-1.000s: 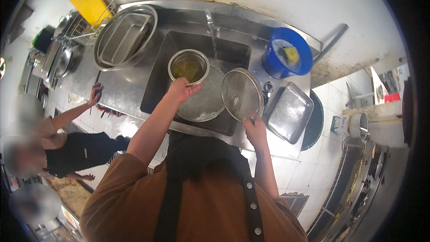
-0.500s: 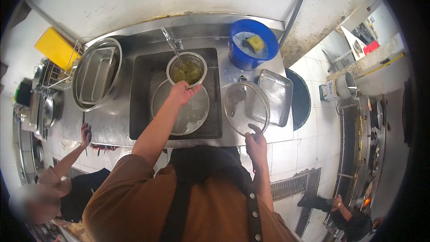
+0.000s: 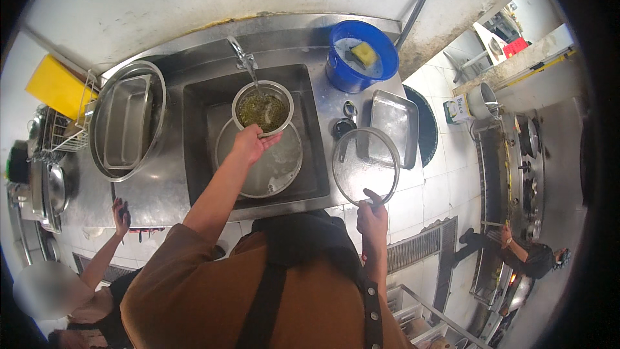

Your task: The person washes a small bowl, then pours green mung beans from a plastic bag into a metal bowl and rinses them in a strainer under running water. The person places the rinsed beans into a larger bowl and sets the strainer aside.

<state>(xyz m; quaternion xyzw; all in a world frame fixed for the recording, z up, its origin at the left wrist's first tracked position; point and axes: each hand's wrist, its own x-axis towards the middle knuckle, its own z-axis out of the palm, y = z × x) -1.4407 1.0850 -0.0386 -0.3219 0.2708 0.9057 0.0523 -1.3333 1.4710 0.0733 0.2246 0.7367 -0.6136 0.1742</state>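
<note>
My left hand (image 3: pixel 254 145) is closed on the near rim of a metal bowl (image 3: pixel 289 102) and holds it over the sink (image 3: pixel 199 161). Small green bits float in the water inside it. Right above stands the tap (image 3: pixel 244 61), its spout over the bowl. Below lies a larger round pan-like thing (image 3: pixel 274 171), partly hidden by the bowl and my arm. My right hand (image 3: pixel 372 220) grips the short dark handle of a round, see-through strainer (image 3: pixel 361 171) with a metal rim, at the counter's front edge; whether its middle is mesh is hard to tell.
A blue bucket (image 3: pixel 342 74) of suds with a yellow sponge (image 3: pixel 364 54) stands right of the sink. Near it are a spoon (image 3: pixel 350 110) and a metal tray (image 3: pixel 403 119). Left sits an oval basin (image 3: pixel 97 132) holding a deep pan. Another person's hand (image 3: pixel 121 214) is at the left.
The strainer has moved right and a little nearer to me, uncovering the spoon. The bowl stays under the tap in my left hand. The person at far right has shifted.
</note>
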